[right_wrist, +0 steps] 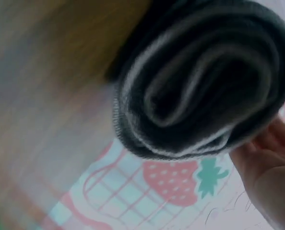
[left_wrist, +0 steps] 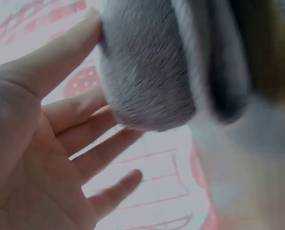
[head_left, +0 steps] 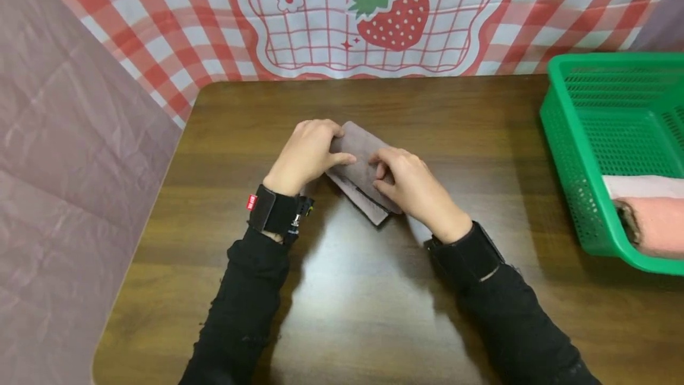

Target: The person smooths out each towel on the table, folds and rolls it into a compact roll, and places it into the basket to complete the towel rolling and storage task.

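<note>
A grey towel (head_left: 360, 162), rolled up with a loose flap along its near side, lies slantwise on the table between both hands. At its far left end is my left hand (head_left: 311, 150), holding the roll between thumb and spread fingers; the left wrist view shows its soft grey surface (left_wrist: 147, 67) against the thumb. The right hand (head_left: 408, 180) grips the near right end with bent fingers. In the right wrist view the roll's spiral end (right_wrist: 205, 91) faces the camera, and part of the right hand (right_wrist: 269, 165) is hidden behind it.
To the right stands a green plastic basket (head_left: 579, 195) with a rolled pink towel (head_left: 654, 224) and a pale cloth (head_left: 641, 186) inside. The brown wooden table (head_left: 342, 314) ends at a checked strawberry cloth (head_left: 299, 34) at the back.
</note>
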### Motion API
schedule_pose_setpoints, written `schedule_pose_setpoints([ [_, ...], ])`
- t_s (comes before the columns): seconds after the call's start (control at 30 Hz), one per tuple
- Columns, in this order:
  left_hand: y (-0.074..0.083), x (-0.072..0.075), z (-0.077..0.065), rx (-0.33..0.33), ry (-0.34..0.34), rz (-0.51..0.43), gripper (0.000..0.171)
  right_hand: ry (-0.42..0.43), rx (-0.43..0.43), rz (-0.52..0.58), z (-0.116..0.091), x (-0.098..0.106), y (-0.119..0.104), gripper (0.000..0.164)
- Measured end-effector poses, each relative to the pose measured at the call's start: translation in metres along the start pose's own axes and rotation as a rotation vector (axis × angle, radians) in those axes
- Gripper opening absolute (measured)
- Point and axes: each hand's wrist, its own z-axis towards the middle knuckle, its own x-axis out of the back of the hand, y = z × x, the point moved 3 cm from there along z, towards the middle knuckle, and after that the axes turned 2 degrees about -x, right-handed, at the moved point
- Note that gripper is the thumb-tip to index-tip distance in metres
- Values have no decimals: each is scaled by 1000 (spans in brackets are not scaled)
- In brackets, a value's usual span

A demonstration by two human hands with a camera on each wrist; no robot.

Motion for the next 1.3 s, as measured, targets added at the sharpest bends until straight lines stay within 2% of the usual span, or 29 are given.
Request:
schedule_pose_setpoints([
  [0.07,4,4,-3,17,16,41,35,-13,-36,-1,0,4,9,42],
  [0.17,10,8,-8,63,8,78,42,-39,-62,-56,-4,12,20,58],
  [0.3,19,11,-11,80,-30,123,40,-90,-73,-93,-7,22,32,61],
  [0.37,24,9,-11,44,-49,141,44,-107,-65,-97,-8,25,35,59],
  [0.47,32,2,-9,-66,-94,150,66,-113,-37,-103,-8,26,37,54],
  [0.57,40,-12,-7,-167,-213,128,90,-136,-25,-106,-8,25,37,53],
  [0.63,44,-23,-7,-203,-296,132,96,-166,-33,-113,-9,25,37,56],
  [0.7,46,-33,-9,-221,-343,145,99,-208,-55,-120,-10,25,37,61],
  [0.83,44,-45,-14,-241,-328,140,116,-275,-80,-137,-13,24,33,66],
  [0.97,38,-51,-20,-258,-301,107,132,-318,-44,-162,-15,21,27,67],
  [1.03,37,-52,-21,-261,-286,99,129,-341,-23,-192,-17,17,24,76],
  [1.2,38,-56,-15,-244,-246,95,111,-360,-28,-294,-23,10,21,117],
  [1.3,41,-59,-9,-243,-234,94,106,-350,-66,-341,-24,9,25,122],
])
